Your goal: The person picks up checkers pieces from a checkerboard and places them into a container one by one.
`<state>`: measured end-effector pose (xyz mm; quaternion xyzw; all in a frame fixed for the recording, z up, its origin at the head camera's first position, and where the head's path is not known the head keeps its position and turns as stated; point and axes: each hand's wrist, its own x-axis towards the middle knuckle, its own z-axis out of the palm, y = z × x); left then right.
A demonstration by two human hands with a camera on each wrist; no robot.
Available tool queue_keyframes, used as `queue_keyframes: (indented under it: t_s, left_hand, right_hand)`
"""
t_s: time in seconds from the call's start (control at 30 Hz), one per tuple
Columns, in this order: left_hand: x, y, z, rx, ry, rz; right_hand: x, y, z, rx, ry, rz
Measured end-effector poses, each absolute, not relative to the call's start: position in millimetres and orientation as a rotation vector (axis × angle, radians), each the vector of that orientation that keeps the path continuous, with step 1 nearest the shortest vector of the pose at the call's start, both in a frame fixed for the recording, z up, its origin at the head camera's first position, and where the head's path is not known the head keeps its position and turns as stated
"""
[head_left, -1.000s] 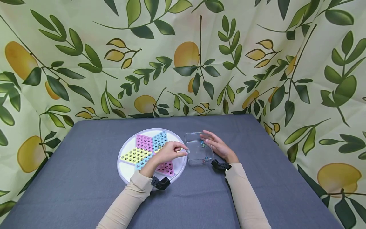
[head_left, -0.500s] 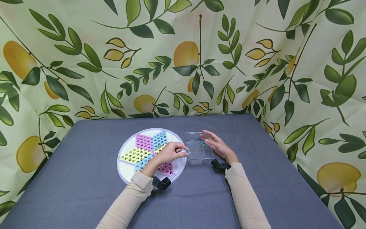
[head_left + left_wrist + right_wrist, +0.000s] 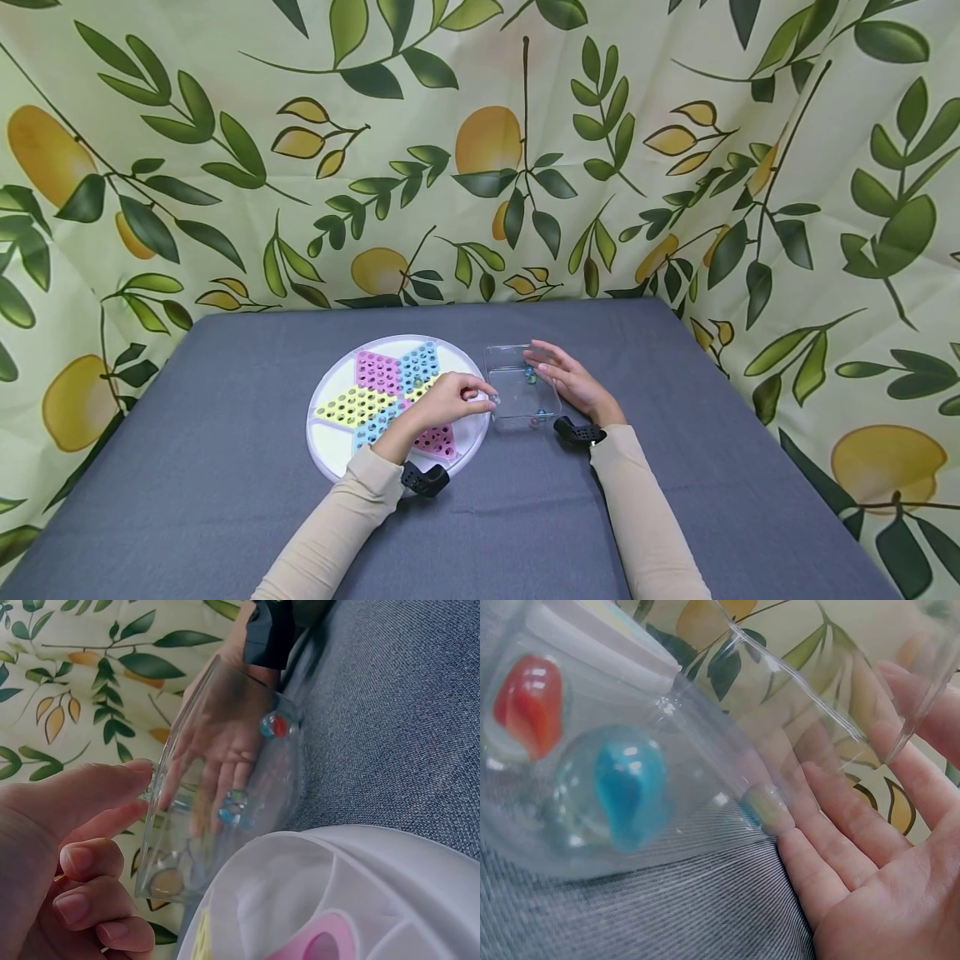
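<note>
Thumb and forefinger of my left hand (image 3: 450, 400) pinch a small clear marble (image 3: 495, 399) at the left wall of a clear plastic box (image 3: 513, 402). My right hand (image 3: 573, 385) rests along the box's right side, its fingers extended against the wall. Inside the box lie several glass marbles, among them a red-streaked marble (image 3: 531, 709) and a blue-streaked marble (image 3: 626, 787). Left of the box is a round white Chinese checkers board (image 3: 326, 442) with a pink, blue and yellow star of holes. The left hand and forearm hide part of that star.
A grey cloth covers the table (image 3: 225, 500) under the board and box. Behind it hangs a curtain (image 3: 420, 200) printed with leaves and fruit. Each wrist wears a black strap-on device; the left one (image 3: 425, 480) overlaps the board's near edge.
Almost nothing moves. My left hand, still pinching the marble, shifts very slightly to the right at the box wall; the right hand stays against the box.
</note>
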<state>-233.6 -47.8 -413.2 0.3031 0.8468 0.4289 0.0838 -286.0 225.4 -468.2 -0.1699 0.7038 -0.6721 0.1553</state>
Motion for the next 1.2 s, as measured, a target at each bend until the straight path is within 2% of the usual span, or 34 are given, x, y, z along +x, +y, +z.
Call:
queue_keyframes:
  t_s: [0.73, 1.2]
  left_hand:
    - [-233, -48, -415, 0.898, 2.508, 1.285]
    - [-229, -73, -411, 0.819, 2.563, 1.346]
  right_hand:
    - [-286, 226, -469, -0.492, 2.028, -1.914]
    - [-286, 227, -468, -0.532, 1.973, -1.947]
